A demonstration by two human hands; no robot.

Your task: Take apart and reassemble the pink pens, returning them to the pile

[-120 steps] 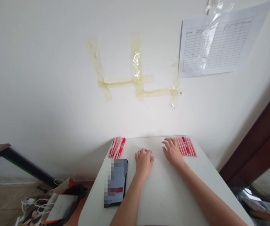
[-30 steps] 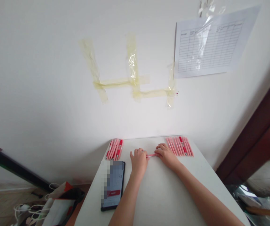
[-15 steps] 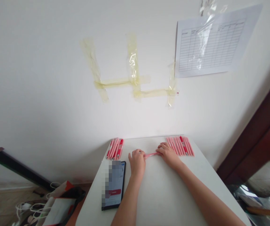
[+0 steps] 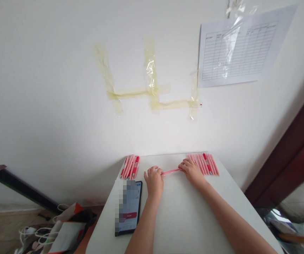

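Note:
A pink pen (image 4: 171, 171) stretches between my two hands, low over the white table (image 4: 183, 218). My left hand (image 4: 154, 180) is closed on its left end. At the right end, my right hand (image 4: 191, 172) pinches it with the fingertips. Just past my right hand lies a row of pink pens (image 4: 212, 165) side by side, with a red-and-silver one among them. To the left of my left hand sits a smaller group of pink and red pens (image 4: 130, 166). The ends of the held pen are hidden by my fingers.
A phone (image 4: 130, 208) with a lit, partly blurred screen lies by my left forearm. The table's back edge meets the white wall, where yellowed tape (image 4: 133, 94) and a printed sheet (image 4: 236, 53) are stuck. Bags and white cables (image 4: 43, 234) lie on the floor at left.
My right hand has shifted slightly right, away from my left hand, and more of the pink pen shows between them. The pen groups and phone lie as before.

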